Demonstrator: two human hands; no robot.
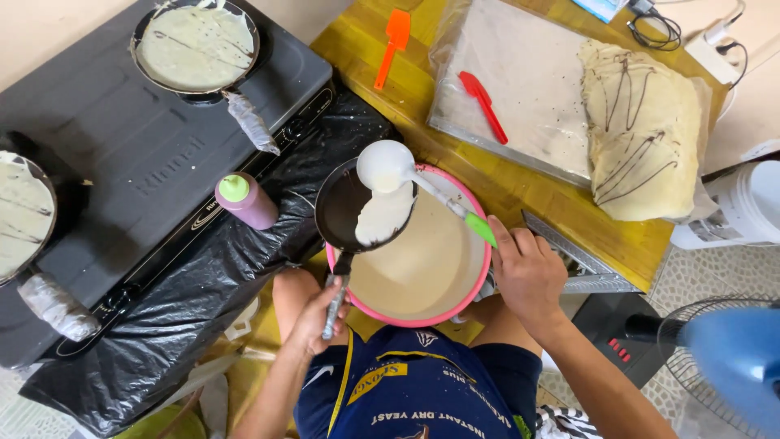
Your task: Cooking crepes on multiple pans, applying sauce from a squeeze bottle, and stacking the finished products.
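My left hand (315,315) grips the handle of a small black frying pan (345,213), held over the left rim of a pink bowl (476,284) of pale batter. My right hand (526,272) holds a white ladle (386,165) by its green-tipped handle. The ladle is tipped above the pan and batter (382,215) spreads across the pan's right half. The bowl rests on my lap, next to the wooden table.
A black stove (154,154) on the left carries two pans (196,46) of batter with dark drizzle. A purple squeeze bottle (246,200) stands on its edge. On the table lie a tray (520,89) with stacked crepes (646,130), a red spatula (483,102) and an orange spatula (392,45). A fan (731,358) is at lower right.
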